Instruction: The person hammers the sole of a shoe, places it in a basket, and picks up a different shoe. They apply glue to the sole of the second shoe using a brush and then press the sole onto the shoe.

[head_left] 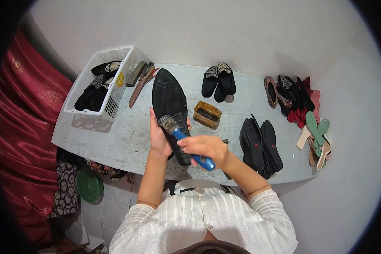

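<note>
A black sole (169, 91) is lying in a grasping left hand (161, 139), above the near half of a pale worktable (125, 133); the right hand (207, 147) is gripping a blue-handled brush (182, 136), its bristles meeting the sole around the narrow waist. Good work here is likely calling for a light, even stroke along the length, the bristles spreading without digging in; short passes are probably suiting the ridged part and the edges, with the supporting fingers staying clear of the bristles and the palm bracing against each push. The sole's pointed toe is facing the far side, leaning slightly left; its rounded heel is pointing near and slightly right, the long axis thus running from far left to near right, the broad face turning up toward the camera.

Just right of the sole, a yellow-brown container (207, 115) is sitting open; beyond it, black slip-on shoes (227, 80) are standing near the wall. To the far left, pincers (141, 86) are lying beside a brownish block (136, 74), next to a white basket (116, 94) holding more dark shoes (86, 96); to the right, thick black soles (253, 146) are standing close together, with green shoe pieces (312, 123) beyond them and patterned shoes (270, 91) at the far right.
</note>
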`<state>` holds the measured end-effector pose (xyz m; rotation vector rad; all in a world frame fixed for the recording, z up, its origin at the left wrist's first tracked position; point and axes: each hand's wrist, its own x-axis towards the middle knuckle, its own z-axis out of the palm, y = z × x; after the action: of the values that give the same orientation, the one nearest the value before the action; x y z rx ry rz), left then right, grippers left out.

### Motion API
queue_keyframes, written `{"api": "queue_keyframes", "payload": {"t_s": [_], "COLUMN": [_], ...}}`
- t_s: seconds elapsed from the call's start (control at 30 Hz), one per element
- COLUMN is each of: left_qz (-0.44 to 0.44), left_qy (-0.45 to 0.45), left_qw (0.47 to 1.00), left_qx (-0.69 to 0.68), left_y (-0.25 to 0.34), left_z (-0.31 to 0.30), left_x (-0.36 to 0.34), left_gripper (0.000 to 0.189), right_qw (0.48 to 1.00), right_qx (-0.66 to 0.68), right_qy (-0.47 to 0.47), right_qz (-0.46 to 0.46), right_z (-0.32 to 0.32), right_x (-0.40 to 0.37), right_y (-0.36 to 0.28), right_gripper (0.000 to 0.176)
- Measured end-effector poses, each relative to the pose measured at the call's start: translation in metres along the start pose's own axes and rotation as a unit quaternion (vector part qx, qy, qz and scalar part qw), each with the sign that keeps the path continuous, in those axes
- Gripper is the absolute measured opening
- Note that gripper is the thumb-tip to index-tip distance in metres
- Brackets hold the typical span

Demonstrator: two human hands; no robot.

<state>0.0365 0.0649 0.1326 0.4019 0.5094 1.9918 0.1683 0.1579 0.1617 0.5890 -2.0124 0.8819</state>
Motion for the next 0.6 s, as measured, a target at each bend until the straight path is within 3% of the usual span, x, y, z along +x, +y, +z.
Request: {"api": "queue_keyframes", "payload": {"t_s": [0.1,0.23,0.33,0.4,0.47,0.53,0.6], "left_qz": [0.021,0.044,0.048,0.049,0.057,0.057,0.057], "left_qy": [0.019,0.007,0.029,0.056,0.005,0.017,0.029], "left_qw": [0.999,0.999,0.998,0.997,0.998,0.998,0.998], "left_qx": [-0.019,-0.024,-0.019,-0.015,0.016,0.004,-0.008], "left_y": [0.004,0.003,-0.004,-0.008,-0.011,-0.01,-0.009], "left_z": [0.0,-0.002,-0.001,-0.001,-0.002,0.008,0.006], "left_x": [0.003,0.003,0.005,0.005,0.005,0.003,0.003], "left_gripper": [0.077,0.075,0.075,0.075,0.075,0.076,0.076], "right_qw": [0.999,0.992,0.993,0.99,0.981,0.98,0.964], "right_qx": [0.034,0.083,0.005,0.006,0.008,-0.021,0.047], "right_qy": [0.0,0.046,0.118,0.137,0.178,0.188,0.237], "right_qz": [0.015,0.08,0.015,0.025,0.072,0.062,0.11], "right_z": [-0.006,-0.013,-0.011,-0.002,0.002,0.007,0.013], "right_x": [-0.009,-0.014,0.006,0.008,0.007,0.013,0.018], "right_y": [-0.002,-0.002,-0.002,-0.003,-0.002,0.002,0.005], "right_gripper": [0.032,0.034,0.031,0.027,0.025,0.023,0.023]}}
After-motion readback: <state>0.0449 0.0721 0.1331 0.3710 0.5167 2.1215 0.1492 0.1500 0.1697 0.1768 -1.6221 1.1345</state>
